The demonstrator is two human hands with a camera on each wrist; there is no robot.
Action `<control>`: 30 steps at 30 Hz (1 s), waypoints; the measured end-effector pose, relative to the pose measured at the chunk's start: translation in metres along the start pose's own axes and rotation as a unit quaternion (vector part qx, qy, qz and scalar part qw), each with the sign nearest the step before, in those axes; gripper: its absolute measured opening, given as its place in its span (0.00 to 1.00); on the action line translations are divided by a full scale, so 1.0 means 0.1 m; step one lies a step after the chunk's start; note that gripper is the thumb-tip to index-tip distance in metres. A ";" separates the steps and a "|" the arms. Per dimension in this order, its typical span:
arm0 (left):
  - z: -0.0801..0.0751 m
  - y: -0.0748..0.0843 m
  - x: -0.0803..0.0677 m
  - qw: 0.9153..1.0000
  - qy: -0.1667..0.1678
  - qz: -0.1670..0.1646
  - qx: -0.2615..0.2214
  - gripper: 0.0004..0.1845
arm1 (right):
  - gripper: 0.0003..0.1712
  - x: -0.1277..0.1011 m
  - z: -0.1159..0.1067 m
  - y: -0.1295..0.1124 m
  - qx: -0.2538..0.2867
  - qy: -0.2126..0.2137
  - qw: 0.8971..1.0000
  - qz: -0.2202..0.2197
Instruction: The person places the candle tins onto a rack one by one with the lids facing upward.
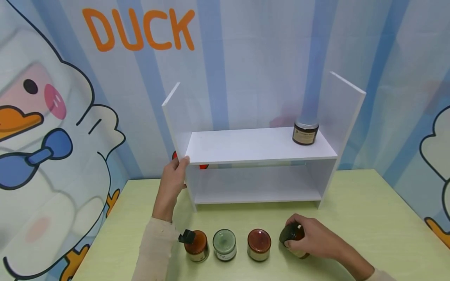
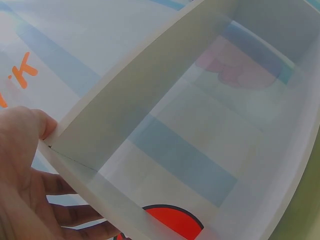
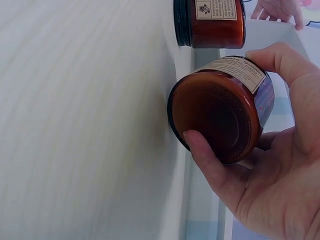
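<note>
Right hand on the end jar, left hand steadying the shelf

My right hand point(image 1: 318, 239) is wrapped round the brown jar point(image 1: 293, 235) at the right end of the row on the worktop point(image 1: 369, 218). The fingers point(image 3: 210, 160) curl under its base and my thumb lies over its label, so the jar is tipped on its side in my grip, its long axis running roughly level with the lid toward the left and the base toward my palm. Just to its left stand three more jars: a red-lidded jar point(image 1: 259, 244), a green-lidded jar point(image 1: 225, 244) and an orange jar point(image 1: 197, 246) partly behind my left sleeve.

My left hand point(image 1: 174, 175) is up at the white shelf unit point(image 1: 260, 146), with the fingers point(image 2: 70, 186) pinching the front edge of its left side panel, thumb on one face and the rest behind.

The shelf unit lies straight ahead of the held jar, farther back on the worktop and higher. One labelled jar point(image 1: 305, 132) already sits at the right end of its upper board, the side nearer my right hand
</note>
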State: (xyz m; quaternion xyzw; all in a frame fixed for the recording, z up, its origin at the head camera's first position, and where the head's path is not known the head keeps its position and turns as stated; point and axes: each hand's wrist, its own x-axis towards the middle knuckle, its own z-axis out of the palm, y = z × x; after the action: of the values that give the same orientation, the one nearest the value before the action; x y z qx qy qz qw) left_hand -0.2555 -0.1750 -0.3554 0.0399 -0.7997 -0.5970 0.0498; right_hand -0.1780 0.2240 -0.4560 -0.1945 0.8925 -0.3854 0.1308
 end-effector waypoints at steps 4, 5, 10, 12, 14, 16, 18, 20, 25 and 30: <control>-0.01 0.00 -0.01 1.000 -0.004 0.006 -0.002 0.36 | 0.27 -0.01 -0.03 0.01 0.027 -0.003 1.000 -0.015; -0.01 0.00 -0.01 1.000 -0.005 0.006 -0.002 0.36 | 0.27 -0.01 -0.03 0.01 0.033 -0.003 0.999 -0.017; -0.01 0.00 0.00 1.000 -0.004 0.006 -0.002 0.36 | 0.26 -0.03 -0.08 0.04 0.057 -0.006 0.998 -0.021; -0.01 -0.01 0.00 1.000 -0.005 0.005 -0.005 0.36 | 0.25 -0.05 -0.10 0.06 0.069 -0.012 0.997 -0.023; -0.01 -0.01 0.00 1.000 -0.007 0.004 -0.008 0.36 | 0.25 -0.07 -0.12 0.09 0.081 -0.020 0.996 -0.025; -0.01 -0.01 0.01 1.000 -0.009 0.002 -0.011 0.37 | 0.25 -0.08 -0.13 0.12 0.089 -0.027 0.995 -0.025; -0.01 -0.01 0.01 1.000 -0.009 0.002 -0.012 0.37 | 0.25 -0.08 -0.15 0.15 0.094 -0.032 0.995 -0.025; -0.01 -0.01 0.01 1.000 -0.007 0.002 -0.010 0.37 | 0.25 -0.09 -0.16 0.17 0.095 -0.035 0.994 -0.029; -0.01 -0.02 0.01 1.000 -0.005 0.002 -0.009 0.36 | 0.25 -0.10 -0.17 0.19 0.104 -0.044 0.993 -0.041; 0.00 -0.02 0.01 1.000 -0.002 0.004 -0.009 0.36 | 0.27 -0.10 -0.14 0.22 0.096 -0.034 0.994 -0.038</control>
State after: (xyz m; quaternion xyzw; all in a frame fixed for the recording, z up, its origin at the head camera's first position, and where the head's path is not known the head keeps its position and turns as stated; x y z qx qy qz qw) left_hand -0.2562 -0.1756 -0.3577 0.0354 -0.7945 -0.6041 0.0508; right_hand -0.1793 0.2508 -0.4621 -0.2274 0.8382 -0.4674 0.1649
